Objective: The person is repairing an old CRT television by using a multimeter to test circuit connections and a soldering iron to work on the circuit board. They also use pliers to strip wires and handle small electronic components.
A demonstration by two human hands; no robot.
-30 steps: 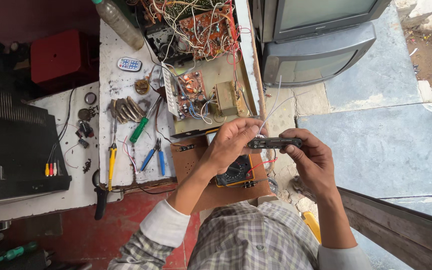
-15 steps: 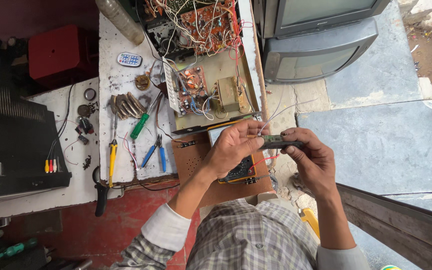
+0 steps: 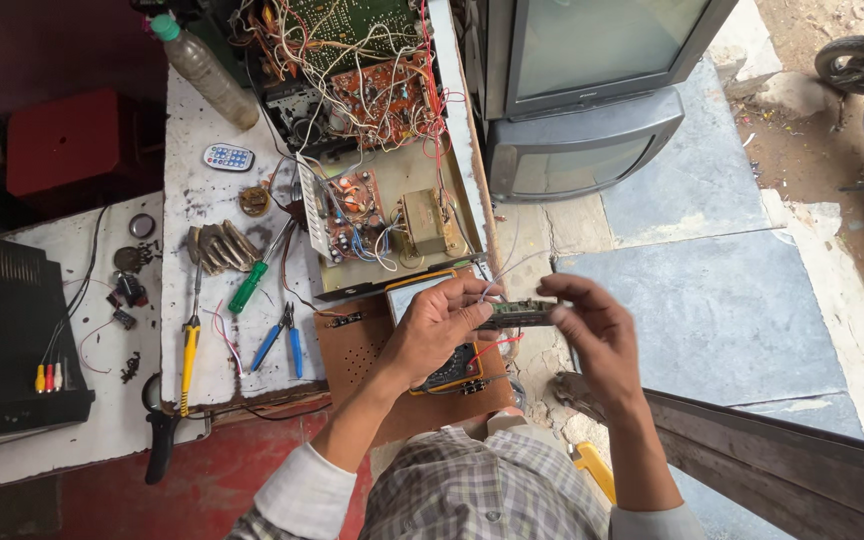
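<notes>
The left hand (image 3: 442, 325) has its fingers (image 3: 472, 296) curled and pinched on the near end of a small dark circuit board (image 3: 524, 313); the right hand (image 3: 592, 335) pinches the other end, thumb beneath and fingertips over the top, so the board is held level between both hands, above the edge of the table (image 3: 202, 180) and over a brown perforated panel (image 3: 357, 345); thin pale wires (image 3: 522, 262) rise from the board toward the open chassis (image 3: 392, 215).

Both forearms reach up from the bottom of the view, the left in a white cuff, the right bent at the wrist with the palm turned inward; a checked shirt shows below them.

Directly under the left hand lies a yellow-cased meter (image 3: 432, 365), partly hidden by the hand; a red wire loops just beside it. On the white table to the left lie a green-handled screwdriver (image 3: 257, 280), blue-handled pliers (image 3: 280, 340), a yellow-handled tool (image 3: 189, 345) and a small remote control (image 3: 228, 157); a plastic bottle (image 3: 202, 70) lies near the far corner; an orange circuit board (image 3: 392, 95) tangled in wires sits behind the chassis. Two old television sets (image 3: 582, 100) stand on the stone floor to the right, well apart from the hands.
</notes>
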